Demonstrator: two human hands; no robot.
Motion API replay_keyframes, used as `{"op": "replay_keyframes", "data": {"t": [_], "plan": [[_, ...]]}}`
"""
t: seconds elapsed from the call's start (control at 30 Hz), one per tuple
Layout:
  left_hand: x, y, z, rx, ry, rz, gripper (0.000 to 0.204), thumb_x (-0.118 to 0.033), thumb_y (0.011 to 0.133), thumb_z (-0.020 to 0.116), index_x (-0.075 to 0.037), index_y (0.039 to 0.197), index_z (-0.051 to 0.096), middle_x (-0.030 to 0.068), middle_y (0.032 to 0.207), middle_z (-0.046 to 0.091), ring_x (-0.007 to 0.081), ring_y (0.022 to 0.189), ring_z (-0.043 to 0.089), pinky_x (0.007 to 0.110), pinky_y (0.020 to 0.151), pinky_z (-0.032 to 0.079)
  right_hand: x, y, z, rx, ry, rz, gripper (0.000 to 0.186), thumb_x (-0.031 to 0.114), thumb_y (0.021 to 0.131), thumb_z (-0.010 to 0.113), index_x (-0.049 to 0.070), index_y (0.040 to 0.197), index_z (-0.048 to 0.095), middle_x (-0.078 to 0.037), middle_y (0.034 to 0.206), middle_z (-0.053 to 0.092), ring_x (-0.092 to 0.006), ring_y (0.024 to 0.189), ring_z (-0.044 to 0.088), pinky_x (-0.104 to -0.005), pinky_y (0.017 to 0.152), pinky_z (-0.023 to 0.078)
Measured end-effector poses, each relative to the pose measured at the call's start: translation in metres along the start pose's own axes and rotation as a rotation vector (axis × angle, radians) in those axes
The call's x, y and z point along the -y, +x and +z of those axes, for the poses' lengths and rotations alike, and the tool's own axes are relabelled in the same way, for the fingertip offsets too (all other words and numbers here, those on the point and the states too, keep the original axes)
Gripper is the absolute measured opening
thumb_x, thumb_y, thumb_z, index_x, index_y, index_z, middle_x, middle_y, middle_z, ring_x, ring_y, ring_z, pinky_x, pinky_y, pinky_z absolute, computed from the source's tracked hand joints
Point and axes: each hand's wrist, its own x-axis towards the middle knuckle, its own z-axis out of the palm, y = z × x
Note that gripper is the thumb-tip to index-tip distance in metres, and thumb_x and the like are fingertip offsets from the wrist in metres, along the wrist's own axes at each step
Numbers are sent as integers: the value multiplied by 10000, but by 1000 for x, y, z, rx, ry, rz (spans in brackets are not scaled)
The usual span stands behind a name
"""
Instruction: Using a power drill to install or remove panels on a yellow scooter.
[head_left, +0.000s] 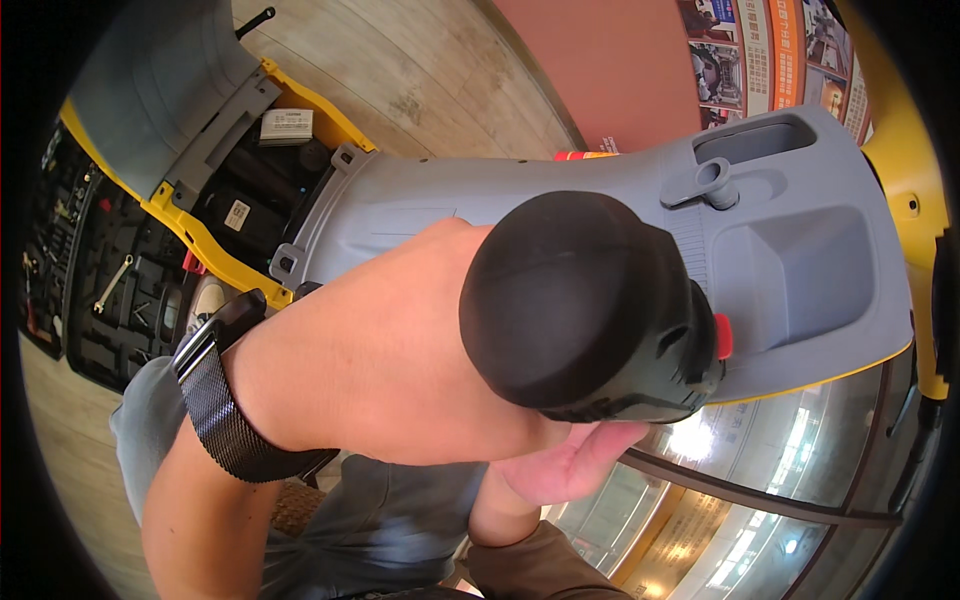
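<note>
My left hand (415,340) reaches across the middle, a watch with a black mesh band on its wrist. It is closed on a black power tool (560,300) with a rounded end and a red button on its side; the fingers are hidden behind the tool. My right hand (565,475) is just below the tool, palm side partly showing; its fingertips and anything in them are hidden. Beneath the tool lies the grey plastic panel (430,190) of a yellow-edged machine, with a small raised round spout-like part (713,180) near its right end.
At left, a grey cover (165,80) stands raised beside a dark compartment (250,190) with a white booklet (287,126). An open toolbox (85,270) holds a wrench (113,284) and other tools. A recessed tray (810,270) is at the right. Glossy reflective panes (780,450) lie beyond my right hand.
</note>
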Motion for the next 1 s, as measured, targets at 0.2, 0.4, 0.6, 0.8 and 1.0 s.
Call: {"op": "replay_keyframes", "data": {"t": [0.2,0.4,0.6,0.8,1.0], "plan": [[2,1,1,12,28,42,512,-162,681,938,-56,1135,726,105,1097,716,286,934,687,372,824,553,-1,2,2,15,46,0,739,521,1086,478,87,1647,268,-92,1661,381,-276,1472,454,-460,1218,364],[5,0,3,3,31,74,473,-151,699,916,-67,1127,733,115,1086,704,322,936,667,392,813,540,-3,3,1,35,-3,-26,721,507,1091,474,84,1642,281,-93,1653,395,-268,1473,452,-454,1215,369],[7,1,2,21,92,120,437,-156,713,900,-69,1109,739,117,1102,699,331,959,657,401,834,533,-2,2,1,-1,3,-27,705,488,1098,460,78,1642,276,-99,1655,391,-271,1480,445,-452,1215,370],[3,3,1,10,6,55,417,-125,719,885,-60,1103,737,110,1065,707,307,930,666,387,803,537,-2,1,0,-9,27,-20,700,478,1102,458,80,1645,270,-102,1659,383,-284,1487,433,-470,1217,365],[8,8,2,10,-109,58,426,-102,710,892,-52,1104,738,100,1006,716,284,874,674,372,756,541,-4,3,-3,49,77,-14,691,479,1105,451,89,1647,272,-101,1659,383,-287,1491,426,-483,1219,361]]}}
